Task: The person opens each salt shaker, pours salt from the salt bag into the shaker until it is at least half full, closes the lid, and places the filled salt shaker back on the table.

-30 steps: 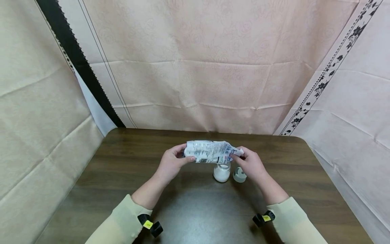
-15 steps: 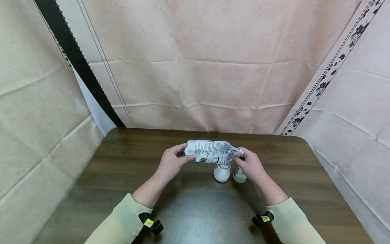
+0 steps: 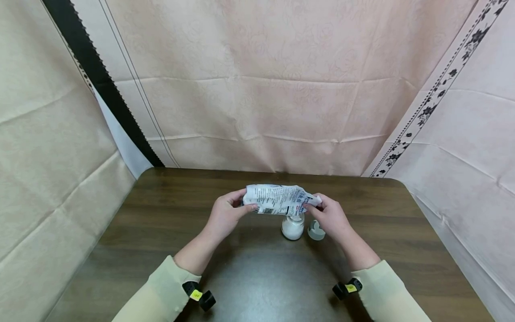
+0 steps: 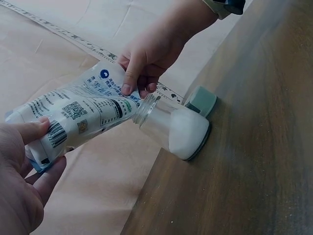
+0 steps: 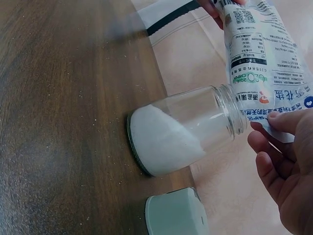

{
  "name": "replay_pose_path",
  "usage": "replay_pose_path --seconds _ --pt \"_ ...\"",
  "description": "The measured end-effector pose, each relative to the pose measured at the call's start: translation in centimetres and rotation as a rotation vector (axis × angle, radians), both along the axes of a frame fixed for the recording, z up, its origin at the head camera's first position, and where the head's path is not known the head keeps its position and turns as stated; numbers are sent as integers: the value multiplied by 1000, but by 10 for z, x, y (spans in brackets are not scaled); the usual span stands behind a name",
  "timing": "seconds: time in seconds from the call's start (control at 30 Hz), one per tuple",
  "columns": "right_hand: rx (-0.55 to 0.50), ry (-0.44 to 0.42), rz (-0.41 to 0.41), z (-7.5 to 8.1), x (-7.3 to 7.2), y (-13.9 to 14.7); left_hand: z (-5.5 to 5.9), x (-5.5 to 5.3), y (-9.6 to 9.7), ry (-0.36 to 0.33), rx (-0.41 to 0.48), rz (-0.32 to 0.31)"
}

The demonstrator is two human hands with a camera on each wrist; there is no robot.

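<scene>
A white printed plastic bag of salt is held level above the table between both hands. My left hand grips its full end, thumb on the near face beside the barcode. At the narrowed end, my right hand pinches the plastic between thumb and fingers. That end lies right at the mouth of a glass jar, which stands upright on the table. White salt fills roughly the lower half of the jar, its surface sloping. Close beside the jar sits a pale green lid.
The dark wood table carries small white grains near the jar, seen in the right wrist view. Patterned cloth hangs behind the table's far edge and at both sides. Each wrist wears a black strap with a camera.
Almost nothing differs. Both hands hold the bag in the same place over the jar, and the jar and lid stand where they were.
</scene>
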State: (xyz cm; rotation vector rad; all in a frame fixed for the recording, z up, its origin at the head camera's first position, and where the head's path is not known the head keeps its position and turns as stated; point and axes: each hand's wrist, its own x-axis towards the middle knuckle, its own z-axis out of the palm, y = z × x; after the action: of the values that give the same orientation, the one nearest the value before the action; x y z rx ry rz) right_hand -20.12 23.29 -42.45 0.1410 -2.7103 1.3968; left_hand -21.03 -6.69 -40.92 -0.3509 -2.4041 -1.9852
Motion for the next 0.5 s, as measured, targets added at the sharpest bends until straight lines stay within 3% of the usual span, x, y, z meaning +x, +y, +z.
replay_pose_path --seconds 0.5 --pt "11 4 0 7 2 -3 1 4 -2 -24 26 4"
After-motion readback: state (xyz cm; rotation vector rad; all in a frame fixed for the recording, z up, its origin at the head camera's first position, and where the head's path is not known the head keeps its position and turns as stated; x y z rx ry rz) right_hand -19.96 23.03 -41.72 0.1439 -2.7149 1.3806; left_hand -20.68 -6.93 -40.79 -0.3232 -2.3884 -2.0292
